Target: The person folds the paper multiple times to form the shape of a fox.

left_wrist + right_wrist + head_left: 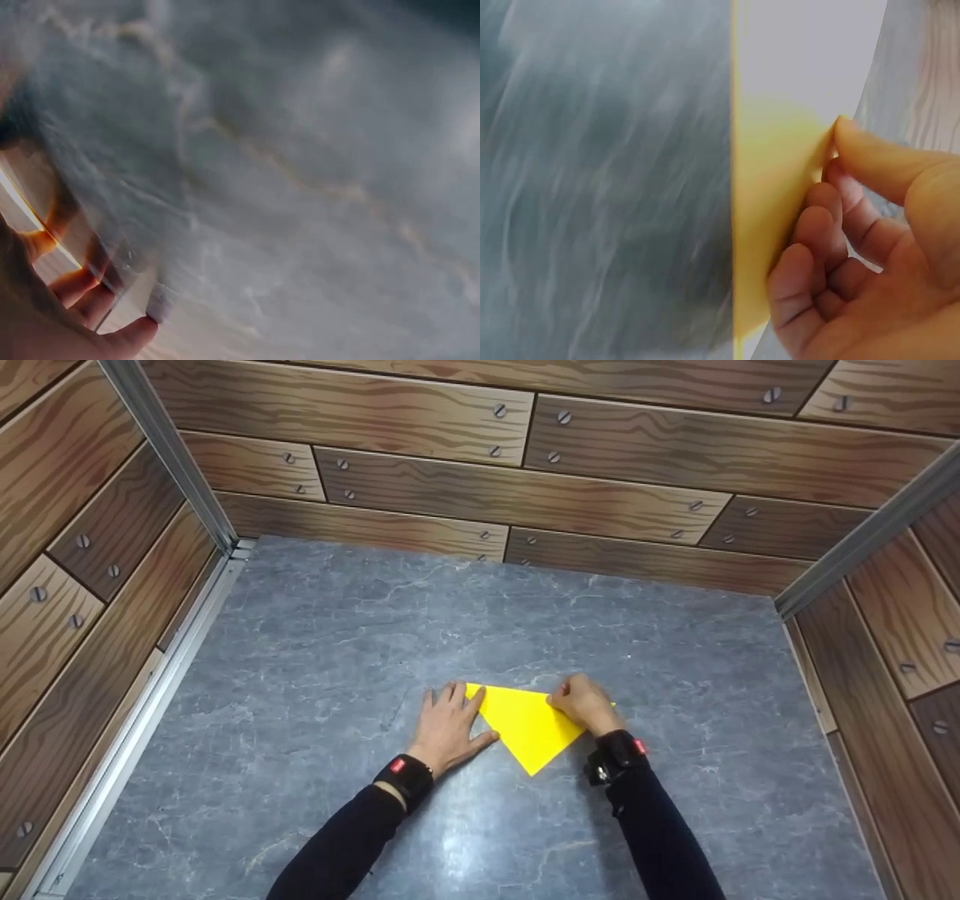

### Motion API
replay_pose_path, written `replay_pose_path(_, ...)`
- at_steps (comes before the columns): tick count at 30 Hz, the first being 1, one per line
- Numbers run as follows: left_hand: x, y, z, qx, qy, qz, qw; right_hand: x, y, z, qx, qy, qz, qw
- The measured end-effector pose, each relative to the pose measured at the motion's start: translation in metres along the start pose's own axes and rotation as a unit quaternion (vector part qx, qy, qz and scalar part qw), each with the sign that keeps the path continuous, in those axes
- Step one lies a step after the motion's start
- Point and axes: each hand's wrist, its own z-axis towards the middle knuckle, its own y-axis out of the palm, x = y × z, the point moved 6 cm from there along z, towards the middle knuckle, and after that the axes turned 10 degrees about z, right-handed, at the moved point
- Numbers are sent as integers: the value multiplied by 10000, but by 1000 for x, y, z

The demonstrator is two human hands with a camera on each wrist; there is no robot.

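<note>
A yellow sheet of paper, folded into a triangle, lies on the grey marbled surface with one corner toward me. Spread over its left side, my left hand rests with straight fingers on the paper's left corner and edge. At the far edge, right of the middle, my right hand pinches the paper between thumb and fingers and covers part of its right side. The right wrist view shows that pinch close up, with the other fingers curled. In the left wrist view only part of the left hand appears, without the paper.
The grey marbled surface spreads around the paper. Wood-patterned panels stand behind it and on both sides. Metal posts mark the corners, and a pale metal rail runs along the left edge.
</note>
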Motion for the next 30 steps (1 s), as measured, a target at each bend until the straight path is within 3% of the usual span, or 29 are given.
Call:
replay_pose_path(6, 1, 0, 0, -12, -36, 114, 9999, -32, 28, 4, 44, -561, 13, 9984)
replay_pose_path(13, 2, -1, 0, -35, 13, 78, 10000, -50, 42, 11, 254, -304, -278, 9988)
replay_pose_path(24, 0, -2, -2, -133, -18, 63, 9999, -15, 7, 5, 252, -53, 212, 9994)
replay_pose_path(30, 2, -1, -1, -62, -36, 38, 10000, 10, -19, 0, 302, 111, 99, 9994)
